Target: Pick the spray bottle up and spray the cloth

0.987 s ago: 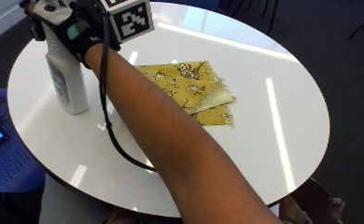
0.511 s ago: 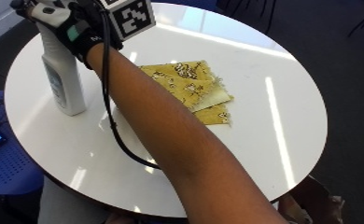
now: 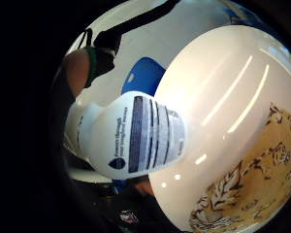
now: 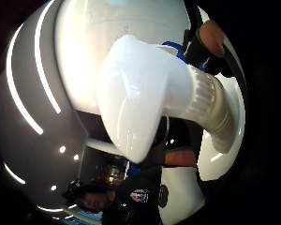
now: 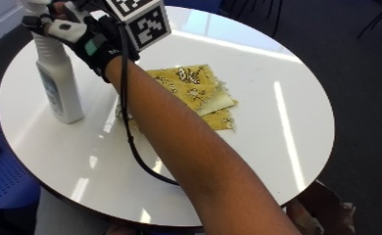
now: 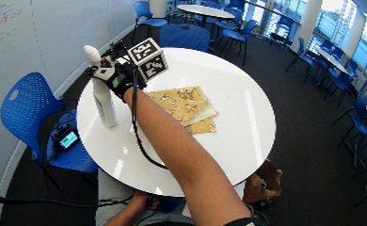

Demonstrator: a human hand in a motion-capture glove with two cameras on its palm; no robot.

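A white spray bottle (image 5: pixel 57 88) with a grey label stands upright near the left edge of the round white table (image 5: pixel 263 73). My gloved right hand (image 5: pixel 80 34) is at the bottle's top, its fingers curled round the neck just under the spray head (image 4: pixel 140 93). The bottle's labelled body (image 3: pixel 136 136) shows close to the palm, and its base rests on the table. A yellow patterned cloth (image 5: pixel 191 88) lies folded flat at the table's middle, to the right of the bottle. It also shows in the wide outside view as the cloth (image 6: pixel 183 106).
A blue chair (image 6: pixel 30 108) stands left of the table (image 6: pixel 234 80), with a small lit device (image 6: pixel 67 140) on its seat. Another blue chair (image 6: pixel 187 35) is behind the table. My forearm crosses the table's front half.
Little has changed. The hand stays at the bottle's neck and the bottle stands in the same spot.
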